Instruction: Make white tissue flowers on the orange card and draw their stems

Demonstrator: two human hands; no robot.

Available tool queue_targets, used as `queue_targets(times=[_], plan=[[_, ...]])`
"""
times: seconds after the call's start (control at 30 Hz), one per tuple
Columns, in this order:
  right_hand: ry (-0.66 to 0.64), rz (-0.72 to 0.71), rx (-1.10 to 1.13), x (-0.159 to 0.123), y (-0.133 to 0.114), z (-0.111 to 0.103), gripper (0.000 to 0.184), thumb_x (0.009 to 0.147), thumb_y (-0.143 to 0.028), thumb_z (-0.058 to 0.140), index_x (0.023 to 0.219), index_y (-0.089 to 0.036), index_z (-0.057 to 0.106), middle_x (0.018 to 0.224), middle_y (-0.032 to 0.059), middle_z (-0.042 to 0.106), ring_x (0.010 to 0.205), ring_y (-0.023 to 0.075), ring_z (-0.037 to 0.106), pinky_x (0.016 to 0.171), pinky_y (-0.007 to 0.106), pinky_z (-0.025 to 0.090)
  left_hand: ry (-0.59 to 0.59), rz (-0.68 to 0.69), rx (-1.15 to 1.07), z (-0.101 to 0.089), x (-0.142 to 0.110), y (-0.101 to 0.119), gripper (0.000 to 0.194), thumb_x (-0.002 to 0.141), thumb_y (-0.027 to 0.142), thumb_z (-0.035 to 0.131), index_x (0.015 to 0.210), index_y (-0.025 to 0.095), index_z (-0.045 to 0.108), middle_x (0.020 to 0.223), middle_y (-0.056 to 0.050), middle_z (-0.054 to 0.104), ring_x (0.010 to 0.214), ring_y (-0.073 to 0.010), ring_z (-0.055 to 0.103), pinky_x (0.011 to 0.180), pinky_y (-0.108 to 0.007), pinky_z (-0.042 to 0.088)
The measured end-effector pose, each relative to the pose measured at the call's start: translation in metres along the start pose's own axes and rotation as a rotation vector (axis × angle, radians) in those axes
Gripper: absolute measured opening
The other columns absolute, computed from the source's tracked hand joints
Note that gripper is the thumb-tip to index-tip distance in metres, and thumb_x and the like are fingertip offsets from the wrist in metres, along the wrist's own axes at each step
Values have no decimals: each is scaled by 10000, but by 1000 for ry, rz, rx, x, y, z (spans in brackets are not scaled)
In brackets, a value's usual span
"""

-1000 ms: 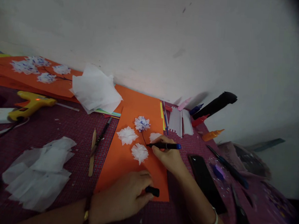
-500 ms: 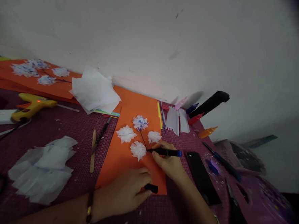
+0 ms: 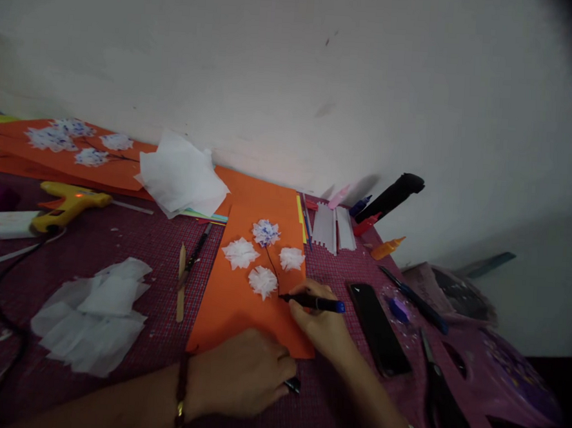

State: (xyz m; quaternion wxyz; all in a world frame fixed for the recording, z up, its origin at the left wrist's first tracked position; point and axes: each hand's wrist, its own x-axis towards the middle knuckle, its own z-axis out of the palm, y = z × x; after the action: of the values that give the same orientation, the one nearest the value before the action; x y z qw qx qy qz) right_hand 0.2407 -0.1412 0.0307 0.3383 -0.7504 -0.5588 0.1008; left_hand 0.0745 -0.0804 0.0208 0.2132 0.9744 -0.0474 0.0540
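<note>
An orange paper sheet (image 3: 234, 308) lies before me with several white tissue flowers (image 3: 263, 282) on it; the top flower (image 3: 266, 233) carries blue specks. My right hand (image 3: 316, 313) is closed round a black marker with a blue end (image 3: 315, 302). The marker's tip touches the paper at the lower end of a thin dark line (image 3: 273, 268) that runs down from the speckled flower. Near the sheet's bottom edge rests my left hand (image 3: 242, 373), its fingers curled on a black marker cap (image 3: 293, 384), partly hidden in the grip.
Left are a yellow glue gun (image 3: 68, 207), white tissue pieces (image 3: 93, 318), a wooden stick (image 3: 181, 285) and a dark pen (image 3: 197, 250). On the right lie a phone (image 3: 378, 329), scissors (image 3: 442, 398) and an orange tube (image 3: 388, 247). A white paper stack (image 3: 184, 175) sits behind.
The marker tip has moved down the sheet, making the dark line longer and bending it downward. My left hand has turned, so less of the cap shows. The view has shifted slightly.
</note>
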Motion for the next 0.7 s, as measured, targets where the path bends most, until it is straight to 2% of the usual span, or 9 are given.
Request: queue_targets(times=[0.13,0.3,0.47,0.57,0.7], plan=[[5,27,-4,-10,-7,0,105,723,-127,553,720,-217,607,705,-14,647,699,167,555,678,293,365,9,35,42,2,-1,0,124,858,267,504,839,174,583,772,-21,658,659,-169,612,607,-282,444],[21,48,-3,-22,-17,0,105,712,-119,563,708,-214,607,697,-10,647,710,178,552,683,299,365,28,172,104,10,-4,4,129,850,295,516,831,183,577,733,-12,657,645,-165,601,600,-295,448],[6,35,-3,-31,-22,3,119,710,-108,556,704,-217,604,697,-12,641,703,173,550,690,302,367,66,221,91,14,-5,6,118,823,295,536,784,189,569,682,7,642,610,-154,580,538,-292,411],[-2,27,-14,-35,-25,4,122,715,-103,549,705,-213,600,701,-15,639,697,166,547,689,298,366,128,303,62,8,-11,13,161,799,342,557,752,188,554,649,23,622,553,-130,539,471,-289,355],[-1,41,-21,-36,-27,4,118,713,-107,545,712,-208,605,702,-11,641,717,170,548,677,288,373,187,355,121,-11,-29,28,153,816,320,547,741,188,531,626,32,597,520,-122,501,458,-296,322]])
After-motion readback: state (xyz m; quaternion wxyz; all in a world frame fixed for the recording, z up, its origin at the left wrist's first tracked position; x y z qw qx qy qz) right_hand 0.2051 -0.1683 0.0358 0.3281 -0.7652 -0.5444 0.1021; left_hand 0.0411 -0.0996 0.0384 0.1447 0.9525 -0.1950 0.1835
